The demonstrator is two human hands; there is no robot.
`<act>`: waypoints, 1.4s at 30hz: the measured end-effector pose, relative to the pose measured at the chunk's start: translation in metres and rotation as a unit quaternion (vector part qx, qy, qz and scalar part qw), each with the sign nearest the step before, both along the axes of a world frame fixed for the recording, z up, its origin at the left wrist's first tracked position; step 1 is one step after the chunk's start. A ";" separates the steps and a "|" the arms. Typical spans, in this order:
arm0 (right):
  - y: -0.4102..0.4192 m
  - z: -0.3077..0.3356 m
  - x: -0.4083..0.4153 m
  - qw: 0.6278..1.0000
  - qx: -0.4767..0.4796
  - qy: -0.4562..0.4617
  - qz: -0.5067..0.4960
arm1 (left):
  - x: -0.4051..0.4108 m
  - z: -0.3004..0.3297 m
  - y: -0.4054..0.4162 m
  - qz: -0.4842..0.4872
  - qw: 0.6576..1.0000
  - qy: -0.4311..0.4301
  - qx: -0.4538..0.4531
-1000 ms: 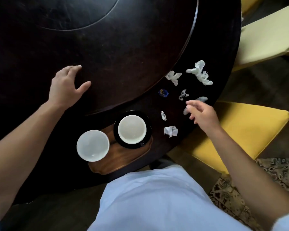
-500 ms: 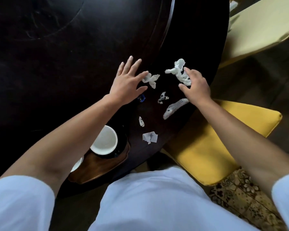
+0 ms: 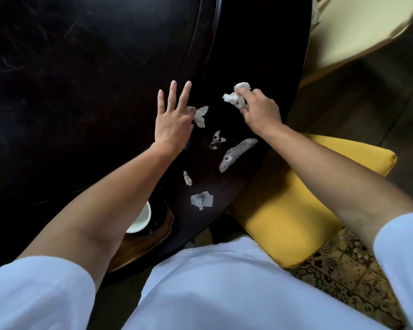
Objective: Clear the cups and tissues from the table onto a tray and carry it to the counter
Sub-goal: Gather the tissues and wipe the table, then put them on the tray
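- The right hand (image 3: 260, 110) is at the far right of the dark tabletop (image 3: 81, 91), its fingers (image 3: 244, 96) clamped on a crumpled white tissue (image 3: 236, 95) that sticks out past them toward the far left.
- The left hand (image 3: 173, 115) lies flat, three fingers spread and pointing away from the person. Its thumb side touches a second torn tissue (image 3: 199, 114), which sits just right of the hand; whether thumb and forefinger have pinched it I cannot tell.
- Judged from this, the left hand is the nearer one for that piece; the move turns on closing rightward onto it.
- Nearer the person lie more scraps: a small spotted piece (image 3: 216, 140), a long spotted strip (image 3: 236, 153) running from near left to far right toward the tabletop edge, a thin twist (image 3: 187, 178) and a flat torn square (image 3: 202, 200).
- The wooden tray (image 3: 138, 246) with a white cup (image 3: 141, 217) is near left, mostly hidden under the left forearm, so gathered tissue must travel back toward the person.
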State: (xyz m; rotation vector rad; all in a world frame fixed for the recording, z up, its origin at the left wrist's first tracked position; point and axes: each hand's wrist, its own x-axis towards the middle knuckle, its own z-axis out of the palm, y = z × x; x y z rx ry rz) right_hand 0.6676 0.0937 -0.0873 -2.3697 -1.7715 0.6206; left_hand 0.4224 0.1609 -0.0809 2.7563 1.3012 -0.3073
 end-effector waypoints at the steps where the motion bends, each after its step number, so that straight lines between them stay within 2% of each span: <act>1: 0.001 0.000 0.001 1.000 0.003 0.010 -0.009 | 0.000 -0.001 0.001 0.003 1.000 0.002 0.000; 4: 0.005 0.002 0.005 1.000 0.006 0.009 -0.013 | 0.004 -0.003 0.002 0.008 1.000 0.008 0.008; 9: 0.006 0.005 0.004 0.999 -0.014 -0.027 0.012 | 0.004 0.001 0.004 0.021 0.999 -0.028 -0.003; 15: 0.011 0.004 0.012 0.999 -0.022 -0.021 -0.022 | -0.004 0.016 0.005 0.045 0.977 -0.208 -0.009; 20: 0.012 0.006 0.015 0.999 0.016 0.007 -0.038 | -0.033 0.023 -0.001 0.075 0.967 -0.242 0.019; 24: 0.020 0.008 0.019 0.998 -0.040 -0.034 0.016 | -0.049 0.030 -0.012 0.128 0.949 -0.287 -0.017; 30: 0.021 0.007 0.020 0.999 -0.033 -0.012 -0.015 | -0.059 0.028 -0.031 0.146 0.952 -0.259 -0.078; 34: 0.008 0.008 0.018 0.994 -0.020 0.063 -0.083 | -0.061 0.025 -0.048 0.167 0.951 -0.237 -0.107; 37: -0.008 0.013 0.017 0.967 0.018 0.171 -0.190 | -0.061 0.019 -0.061 0.169 0.959 -0.183 -0.136; 42: -0.046 0.028 0.010 0.931 0.061 0.240 -0.267 | -0.059 0.008 -0.071 0.181 0.956 -0.161 -0.166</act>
